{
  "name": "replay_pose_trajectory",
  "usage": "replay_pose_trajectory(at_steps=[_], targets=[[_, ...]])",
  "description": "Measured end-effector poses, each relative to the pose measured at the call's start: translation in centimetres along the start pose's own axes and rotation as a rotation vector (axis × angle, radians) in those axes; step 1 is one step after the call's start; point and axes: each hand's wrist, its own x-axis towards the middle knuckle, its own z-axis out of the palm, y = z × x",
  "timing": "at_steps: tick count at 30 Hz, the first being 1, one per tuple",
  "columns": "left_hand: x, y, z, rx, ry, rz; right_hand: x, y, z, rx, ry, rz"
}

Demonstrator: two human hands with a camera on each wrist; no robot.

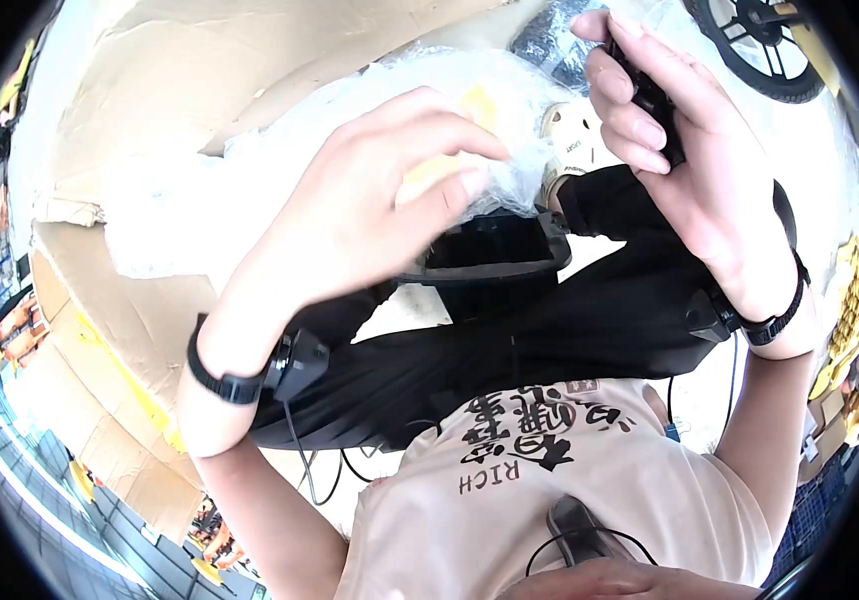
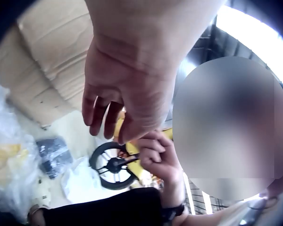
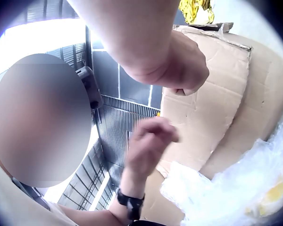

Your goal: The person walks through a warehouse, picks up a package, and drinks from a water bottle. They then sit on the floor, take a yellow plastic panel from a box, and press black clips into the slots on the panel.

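Note:
My right hand point(image 1: 680, 150) is raised at the upper right of the head view, fingers curled round a small black object point(image 1: 656, 105); much of it lies hidden in the palm and I cannot tell its kind. Loosely bent and slightly blurred, my left hand point(image 1: 380, 190) hovers over clear plastic wrapping point(image 1: 280, 150) and holds nothing. In the left wrist view the same left hand point(image 2: 132, 89) hangs with fingers relaxed. A black item with a rounded frame and a dark recessed top point(image 1: 495, 248) stands between the person's legs, partly covered by the left forearm.
Large cardboard sheets point(image 1: 220, 50) lie beyond and to the left. At the far right is a black spoked wheel point(image 1: 762, 45) with a yellow part. A plastic-wrapped dark bundle point(image 1: 555, 45) sits near the shoe point(image 1: 575, 140). Cables point(image 1: 315, 480) trail below the left wrist.

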Motion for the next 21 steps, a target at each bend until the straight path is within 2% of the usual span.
replay_pose_trajectory(at_steps=[2,3,4,6,8,10,12,13,15,16,18,20,21], targets=[[0.9,-8.3,3.6,-0.033,-0.130,-0.342,-0.4,-1.9,1.2,0.202,0.056,0.156],[0.4,-12.4,6.2,0.004,-0.190,-0.443,0.1,-0.5,-0.4,0.129,-0.002,0.126],[-0.2,-16.3,8.9,0.021,-0.292,-0.491,0.0,-0.9,-0.1,0.176,-0.038,0.156],[-1.1,-20.7,14.1,0.195,-0.419,-0.483,-0.1,-0.7,-0.4,0.181,-0.098,0.165],[-1.6,-23.7,18.1,0.169,-0.441,-0.468,-0.2,-0.9,-0.4,0.180,-0.091,0.168],[-1.3,-23.7,19.2,0.143,-0.467,-0.457,-0.1,-0.8,-0.7,0.183,-0.084,0.173],[-1.0,-22.3,18.8,0.299,-0.315,-0.556,0.4,-0.1,-1.2,0.159,-0.128,0.073],[-0.8,-21.7,18.6,0.212,-0.207,-0.634,0.2,-0.5,-1.2,0.163,-0.126,0.073],[-0.7,-22.2,17.5,0.212,-0.272,-0.618,-0.3,-2.0,-0.1,0.219,-0.026,0.218],[-0.7,-22.4,17.0,0.208,-0.334,-0.601,-0.3,-1.8,-0.3,0.222,-0.025,0.216],[-0.8,-22.1,16.1,0.207,-0.307,-0.622,0.0,-1.0,-0.9,0.146,-0.113,0.129],[-1.4,-22.9,15.4,0.293,-0.153,-0.481,0.1,-0.7,-1.2,0.123,-0.156,0.098],[-1.6,-23.2,15.6,0.294,-0.159,-0.479,-0.1,-0.6,-1.2,0.127,-0.151,0.097]])
